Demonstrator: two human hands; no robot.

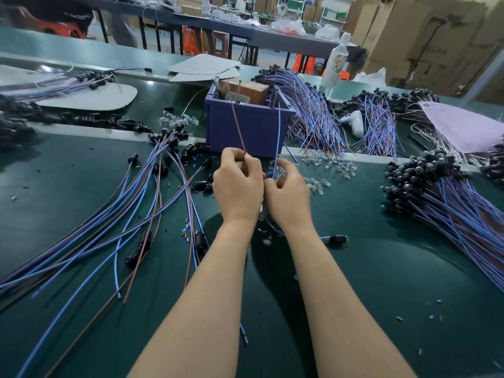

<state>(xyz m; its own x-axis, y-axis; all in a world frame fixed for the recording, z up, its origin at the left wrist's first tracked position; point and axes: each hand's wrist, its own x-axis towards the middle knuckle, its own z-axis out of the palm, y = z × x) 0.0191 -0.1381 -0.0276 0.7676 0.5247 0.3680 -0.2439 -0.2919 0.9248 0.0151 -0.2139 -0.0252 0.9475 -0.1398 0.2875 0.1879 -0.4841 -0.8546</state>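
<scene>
Fingers of the left hand are pinched on a thin brown wire, of the right hand on a thin blue wire, above the dark green worktop; both are judged light, limp, best gripped low.

In front of me the dark green bench top runs wide, and a pale strip crosses it from left to right. Beyond that there's a lighter green ledge, and a glint of overhead light sits on the sheen. Further back stands a long grey table on black legs, with orange stools tucked under it on a pale floor. Off to my right, brown cardboard cartons are stacked high, and there's white shelving at the far end.
</scene>
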